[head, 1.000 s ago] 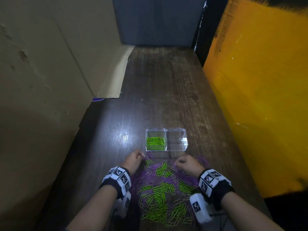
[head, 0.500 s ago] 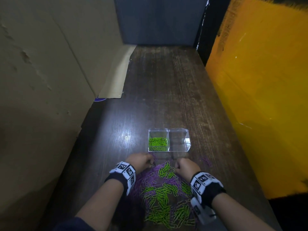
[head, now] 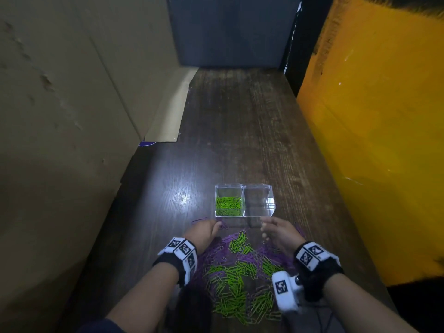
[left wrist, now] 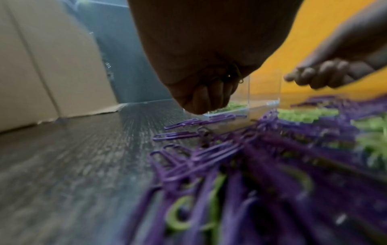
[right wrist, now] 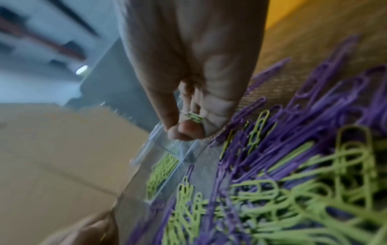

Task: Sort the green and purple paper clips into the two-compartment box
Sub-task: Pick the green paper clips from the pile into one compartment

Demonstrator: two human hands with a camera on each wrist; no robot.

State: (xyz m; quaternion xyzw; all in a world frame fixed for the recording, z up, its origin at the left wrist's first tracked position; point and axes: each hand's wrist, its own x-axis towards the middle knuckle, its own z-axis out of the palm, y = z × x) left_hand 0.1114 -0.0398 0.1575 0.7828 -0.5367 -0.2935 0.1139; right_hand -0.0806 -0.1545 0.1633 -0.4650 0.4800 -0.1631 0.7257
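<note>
A clear two-compartment box [head: 244, 187] stands on the dark wooden table. Its left compartment holds green clips [head: 228, 203]; the right compartment [head: 260, 200] looks empty. A mixed pile of green and purple clips [head: 240, 270] lies just in front of the box. My right hand [head: 263, 228] hovers at the box's near right corner and pinches a green clip [right wrist: 194, 117] between thumb and fingers. My left hand [head: 217, 226] is at the pile's far left edge, fingers curled [left wrist: 209, 97] around a dark clip [left wrist: 235, 75] of unclear colour.
Cardboard walls [head: 72, 116] run along the left, a yellow panel [head: 372, 140] along the right, and a dark panel [head: 230, 32] closes the far end. Stray purple clips [head: 199, 221] lie left of the left hand. The table stretches beyond the box.
My right hand has lifted off the pile and moved forward to the box's near edge with a green clip. My left hand has stayed by the pile's far left edge.
</note>
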